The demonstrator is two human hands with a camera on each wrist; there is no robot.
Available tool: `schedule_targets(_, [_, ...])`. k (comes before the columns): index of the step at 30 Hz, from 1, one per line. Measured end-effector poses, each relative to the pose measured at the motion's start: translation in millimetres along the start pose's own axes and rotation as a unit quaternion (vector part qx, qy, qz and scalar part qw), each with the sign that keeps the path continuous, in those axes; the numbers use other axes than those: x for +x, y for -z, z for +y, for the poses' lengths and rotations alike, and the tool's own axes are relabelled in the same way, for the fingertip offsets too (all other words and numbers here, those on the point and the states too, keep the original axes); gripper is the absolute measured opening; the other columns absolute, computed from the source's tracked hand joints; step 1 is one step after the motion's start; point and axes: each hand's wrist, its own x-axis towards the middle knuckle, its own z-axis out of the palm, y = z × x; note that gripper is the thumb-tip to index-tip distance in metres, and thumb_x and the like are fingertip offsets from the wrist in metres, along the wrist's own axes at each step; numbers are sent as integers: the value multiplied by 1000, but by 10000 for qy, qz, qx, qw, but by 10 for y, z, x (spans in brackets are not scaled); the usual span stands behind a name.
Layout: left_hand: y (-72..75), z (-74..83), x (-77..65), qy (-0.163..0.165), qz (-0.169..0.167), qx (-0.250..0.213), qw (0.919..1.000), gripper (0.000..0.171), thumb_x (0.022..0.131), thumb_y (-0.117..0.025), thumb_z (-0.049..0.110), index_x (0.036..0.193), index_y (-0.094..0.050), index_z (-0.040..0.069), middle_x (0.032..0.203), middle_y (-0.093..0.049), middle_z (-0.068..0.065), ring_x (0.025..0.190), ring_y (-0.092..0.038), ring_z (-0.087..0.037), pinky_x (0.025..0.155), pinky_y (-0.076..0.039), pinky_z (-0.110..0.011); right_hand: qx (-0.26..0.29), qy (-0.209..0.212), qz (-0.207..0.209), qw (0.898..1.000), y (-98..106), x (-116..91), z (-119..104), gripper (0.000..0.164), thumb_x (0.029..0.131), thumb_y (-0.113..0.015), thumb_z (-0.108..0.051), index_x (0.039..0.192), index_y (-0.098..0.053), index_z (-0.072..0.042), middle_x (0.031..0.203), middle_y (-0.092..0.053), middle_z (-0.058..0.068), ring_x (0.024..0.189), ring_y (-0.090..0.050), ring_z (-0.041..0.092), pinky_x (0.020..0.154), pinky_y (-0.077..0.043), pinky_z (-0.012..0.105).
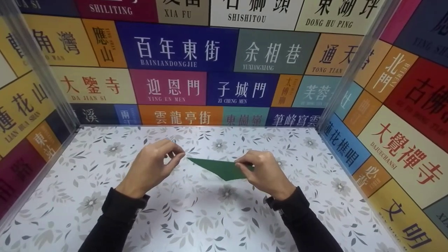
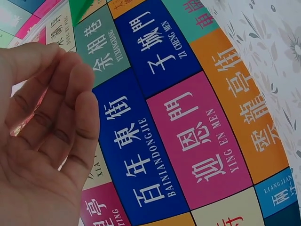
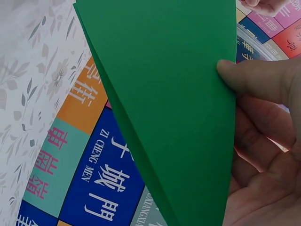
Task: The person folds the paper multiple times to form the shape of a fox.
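A folded piece of green paper (image 1: 217, 168), triangular with a long straight upper edge, is held above the patterned table. My right hand (image 1: 264, 171) pinches its upper edge between thumb and fingers; in the right wrist view, the thumb (image 3: 254, 80) lies on the near face and the other fingers are partly behind the paper. Layers show along the paper's lower fold. My left hand (image 1: 152, 166) is beside the paper's left point, a small gap apart. In the left wrist view, that hand's fingers are loosely bent with nothing between them, and a green corner (image 2: 82, 10) shows beyond them.
The table (image 1: 182, 217) has a white covering with grey flowers and leaves. Colourful panels with Chinese place names form a back wall (image 1: 182, 49) and side walls. Clear corner strips (image 1: 350, 66) stand where the walls meet.
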Motion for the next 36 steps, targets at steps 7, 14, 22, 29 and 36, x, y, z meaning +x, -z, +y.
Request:
schedule_targets(7, [-36,79,-5,-136,11,141,9998,4,107,-87,18,107,-84,14,105,-83,-2,95,-80,-20,82,-69,-36,17,-61,-50,10000,-31,-5,-14,7,98,-90,-2,103,-90,-7,95,-87,7,83,-83,17,78,-72,31])
schedule_targets(14, [-93,144,-8,-341,35,337,9988,6,104,-88,15,109,-85,16,107,-82,0,94,-77,-18,77,-67,-34,20,39,-60,10000,-51,-9,-30,6,99,-90,-3,102,-89,-7,93,-86,6,82,-82,16,77,-71,32])
schedule_targets(22, [-182,248,-22,-589,-28,457,9972,11,104,-91,19,114,-85,19,105,-82,3,93,-75,-16,80,-67,-35,39,152,-122,9998,-91,-5,-64,4,99,-90,-3,101,-89,-6,93,-86,6,83,-82,17,78,-71,33])
schedule_targets(29, [-320,372,-39,-821,-248,585,9946,14,102,-93,21,113,-86,20,105,-82,3,94,-78,-17,82,-69,-35,-14,177,-130,9998,-131,-9,-86,5,99,-90,-3,103,-89,-7,94,-86,6,83,-81,17,77,-71,33])
schedule_targets(36, [-491,470,-60,-1082,-317,802,9904,18,101,-94,22,115,-84,21,108,-81,4,98,-78,-17,81,-68,-33,-240,251,-202,9992,-173,-15,-125,6,100,-90,-7,105,-88,-9,94,-84,4,83,-81,16,77,-71,31])
